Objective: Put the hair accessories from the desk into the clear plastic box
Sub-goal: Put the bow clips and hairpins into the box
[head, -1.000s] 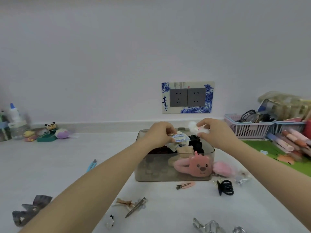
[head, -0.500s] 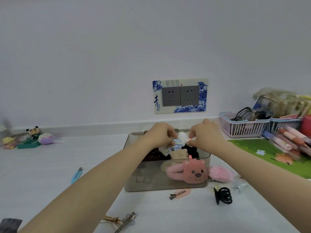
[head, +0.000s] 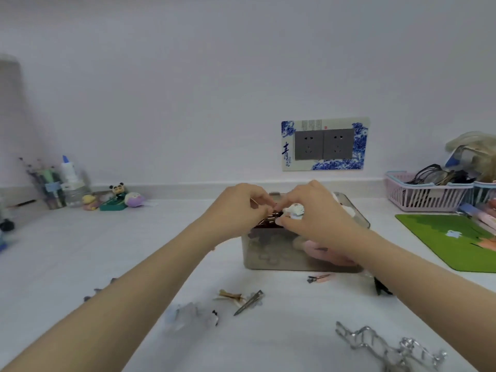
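The box below both hands was smoky, translucent plastic with a smooth, glossy wall. The desk left of the left hand looked white, smooth and matt. The clip nearer the camera than the hands was bare metal with a dull sheen. The claw near the right forearm was clear, glossy plastic. The mat right of the right hand was green and matt.

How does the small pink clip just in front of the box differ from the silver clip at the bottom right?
The pink clip is short, slim and opaque; the silver clip is far longer, with a wavy open metal frame. The pink clip lies close to the clear plastic box; the silver clip lies nearest the camera. Both rest untouched on the desk.
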`<state>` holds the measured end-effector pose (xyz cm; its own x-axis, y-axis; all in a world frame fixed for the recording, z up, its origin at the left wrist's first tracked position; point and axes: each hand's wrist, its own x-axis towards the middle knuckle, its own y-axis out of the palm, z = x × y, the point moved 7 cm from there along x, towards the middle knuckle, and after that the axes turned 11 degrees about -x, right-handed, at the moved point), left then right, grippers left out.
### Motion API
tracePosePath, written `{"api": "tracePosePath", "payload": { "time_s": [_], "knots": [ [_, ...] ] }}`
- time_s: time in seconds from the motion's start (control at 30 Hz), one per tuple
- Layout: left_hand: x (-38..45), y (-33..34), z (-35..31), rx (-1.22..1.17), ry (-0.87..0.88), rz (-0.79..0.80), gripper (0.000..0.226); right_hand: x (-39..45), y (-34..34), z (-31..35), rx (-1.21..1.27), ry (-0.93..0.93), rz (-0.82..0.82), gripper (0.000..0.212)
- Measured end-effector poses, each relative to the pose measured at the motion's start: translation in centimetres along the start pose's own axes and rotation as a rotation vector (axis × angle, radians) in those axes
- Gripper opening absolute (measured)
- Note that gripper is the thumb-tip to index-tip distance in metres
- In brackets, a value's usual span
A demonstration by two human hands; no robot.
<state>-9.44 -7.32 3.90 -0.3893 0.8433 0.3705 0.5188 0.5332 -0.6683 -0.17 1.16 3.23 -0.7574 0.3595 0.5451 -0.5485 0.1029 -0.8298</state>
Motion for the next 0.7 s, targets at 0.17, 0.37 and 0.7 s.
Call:
{"api": "tracePosePath", "payload": {
  "time_s": [0.17, 0.37, 0.7],
  "knots": [
    [-9.0, -4.7, 4.6, 0.302, -0.215, 0.028, 0.024, -1.7, 3.3, 8.6, 0.153, -0.157, 0.234, 0.034],
    [-16.3, -7.0, 11.9, 0.458, -0.478, 0.214, 0.055, -3.6, 7.9, 15.3, 0.150, -0.303, 0.431, 0.047],
    [-17.1, -8.7, 14.4, 0.466, -0.339, 0.177, 0.057, -4.6, 12.2, 17.8, 0.117, -0.324, 0.548, 0.048]
  ]
}}
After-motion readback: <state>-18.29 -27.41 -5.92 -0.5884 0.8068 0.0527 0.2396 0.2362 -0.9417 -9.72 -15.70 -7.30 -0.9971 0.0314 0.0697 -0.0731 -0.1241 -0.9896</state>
